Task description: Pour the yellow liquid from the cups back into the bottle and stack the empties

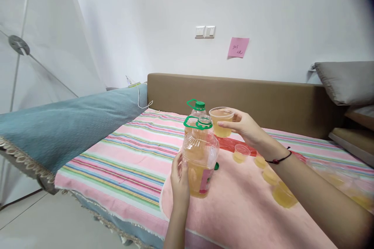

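Observation:
My left hand [179,177] is wrapped round the side of a clear plastic juice bottle [197,163], uncapped, with a green ring handle at its neck. Pale yellow liquid fills its lower part. In my right hand [241,124] a clear plastic cup [221,118] of yellow liquid is held up beside the bottle's mouth, apart from it. Behind stands a second bottle with a green cap [200,104]. A loose green cap [216,166] lies just right of the held bottle. Several filled cups, one of them a small cup [240,155], stand under and beyond my right forearm.
A pink mat [233,210] lies over a striped cover [117,155]. Red plastic [230,144] lies behind the cups. A brown backrest [233,95] runs along the wall, with a blue-covered armrest [87,120] on the left. Grey cushions [347,81] are stacked at right.

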`<state>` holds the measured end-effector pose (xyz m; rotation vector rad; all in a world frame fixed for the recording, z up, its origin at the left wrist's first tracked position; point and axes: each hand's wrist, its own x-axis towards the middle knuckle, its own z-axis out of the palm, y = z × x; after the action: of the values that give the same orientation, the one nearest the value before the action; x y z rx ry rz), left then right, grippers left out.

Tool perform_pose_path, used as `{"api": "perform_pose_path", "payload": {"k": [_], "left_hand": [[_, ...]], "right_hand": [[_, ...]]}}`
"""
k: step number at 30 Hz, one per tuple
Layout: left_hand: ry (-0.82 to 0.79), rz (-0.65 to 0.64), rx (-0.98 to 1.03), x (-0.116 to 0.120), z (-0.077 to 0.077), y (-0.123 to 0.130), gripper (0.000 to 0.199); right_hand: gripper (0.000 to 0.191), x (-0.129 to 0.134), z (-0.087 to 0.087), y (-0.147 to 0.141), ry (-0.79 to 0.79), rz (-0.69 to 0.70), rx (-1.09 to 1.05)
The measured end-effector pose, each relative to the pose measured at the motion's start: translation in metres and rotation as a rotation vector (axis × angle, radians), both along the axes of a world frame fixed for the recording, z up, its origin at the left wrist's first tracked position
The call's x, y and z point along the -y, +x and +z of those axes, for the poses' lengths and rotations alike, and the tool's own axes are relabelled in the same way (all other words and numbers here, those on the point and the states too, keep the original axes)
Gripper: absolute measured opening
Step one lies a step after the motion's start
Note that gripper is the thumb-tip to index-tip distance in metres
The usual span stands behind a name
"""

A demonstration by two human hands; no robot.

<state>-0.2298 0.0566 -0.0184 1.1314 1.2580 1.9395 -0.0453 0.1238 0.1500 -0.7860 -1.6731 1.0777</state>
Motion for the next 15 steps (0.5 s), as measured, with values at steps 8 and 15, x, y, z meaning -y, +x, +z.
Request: {"api": "perform_pose_path", "payload": {"k": [8,15], "left_hand": [[0.009,0.013,-0.003,0.0002,0.0006,-0.0001,0.049],[0.009,0.016,0.008,0.0015,0.0006,0.0008,0.044]], "right_hand": [[0.045,-0.0006,0.0029,0.0009,0.033,-0.018,0.050],[0.046,0.0015,0.0060,0.0021,0.042,-0.043,0.096]]}}
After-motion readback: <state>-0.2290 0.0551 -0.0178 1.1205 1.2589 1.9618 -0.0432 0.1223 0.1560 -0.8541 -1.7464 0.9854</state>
